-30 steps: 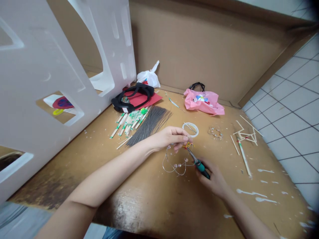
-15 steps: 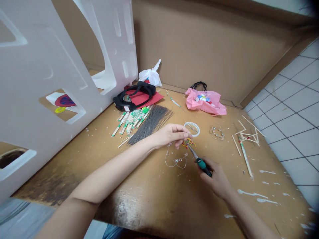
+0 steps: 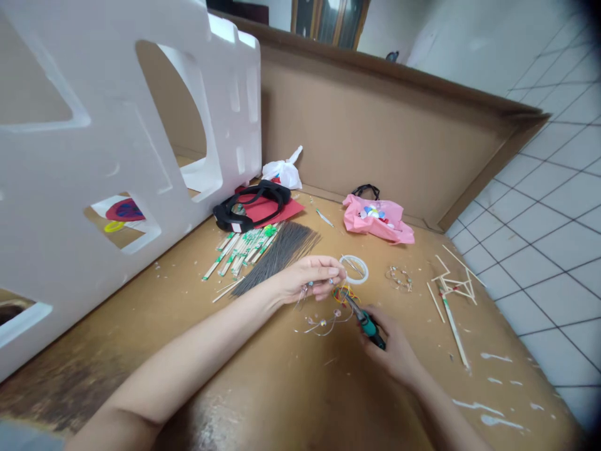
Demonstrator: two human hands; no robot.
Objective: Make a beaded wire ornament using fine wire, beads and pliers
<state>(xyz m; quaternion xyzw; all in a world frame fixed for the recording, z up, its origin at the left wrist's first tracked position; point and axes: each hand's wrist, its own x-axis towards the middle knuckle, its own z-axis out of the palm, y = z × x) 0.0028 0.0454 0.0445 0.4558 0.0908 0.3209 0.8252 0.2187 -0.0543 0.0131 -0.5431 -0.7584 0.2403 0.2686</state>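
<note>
My left hand [image 3: 315,277] is closed in a pinch on a thin wire with small clear beads [image 3: 323,322], which loops below the fingers over the table. Wrapped around the teal and black handle of the pliers [image 3: 370,328] is my right hand [image 3: 392,347]. The pliers' metal jaws point up and left, near the left fingertips, by a small tangle of red and yellow bands [image 3: 345,294]. Whether the jaws grip the wire cannot be told. Just behind the left fingertips lies a white ring-shaped spool [image 3: 365,270].
Dark wires [image 3: 275,257], wrapped sticks [image 3: 244,250] and a black headset [image 3: 235,216] lie left of centre. A pink bag [image 3: 380,219] stands at the back. A beaded wire ring [image 3: 399,278] and a stick frame [image 3: 457,288] lie right. A white plastic panel [image 3: 113,125] borders the left.
The camera view has tilted up, showing more of the room behind the cardboard wall. My left hand has turned slightly, and the beaded wire's loops have changed shape below it. My right hand keeps the pliers.
</note>
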